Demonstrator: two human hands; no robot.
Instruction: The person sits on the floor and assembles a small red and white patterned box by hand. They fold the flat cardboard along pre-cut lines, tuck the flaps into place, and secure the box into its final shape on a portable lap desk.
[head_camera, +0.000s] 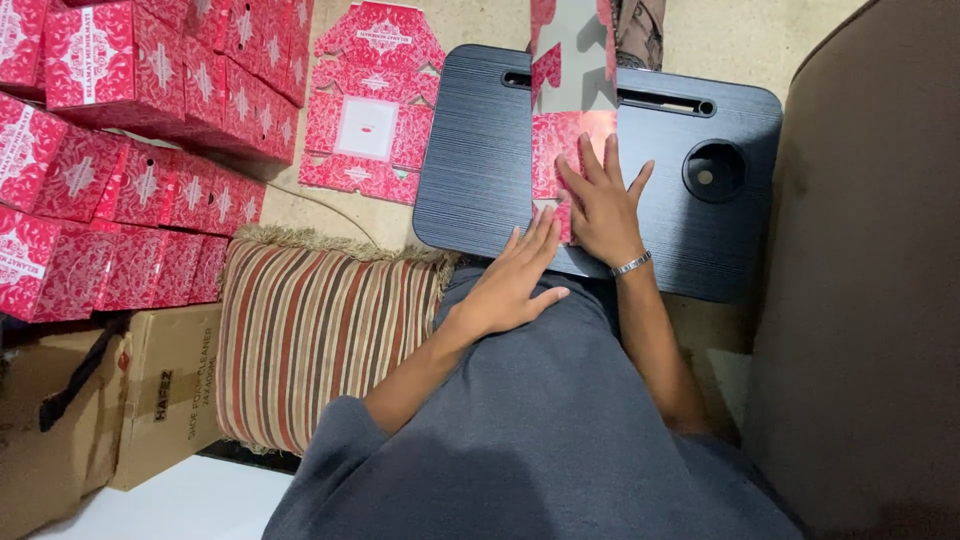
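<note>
Lying under both flat hands (560, 240), red carton blank (570, 140) on black lap tray (480, 170).

Seen from above, the left hand (515, 275) and right hand (603, 200) press flat on a red unfolded carton (572, 140) (patterned, partly grey inside) lying across a dark lap desk (480, 160).

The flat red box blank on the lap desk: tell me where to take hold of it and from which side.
Probably the far, grey-backed end of the red box blank, come at from the left. It lies flat and juts past the lap desk edge, so fingers could slip underneath. The near end is pinned under the right hand and left hand.
</note>
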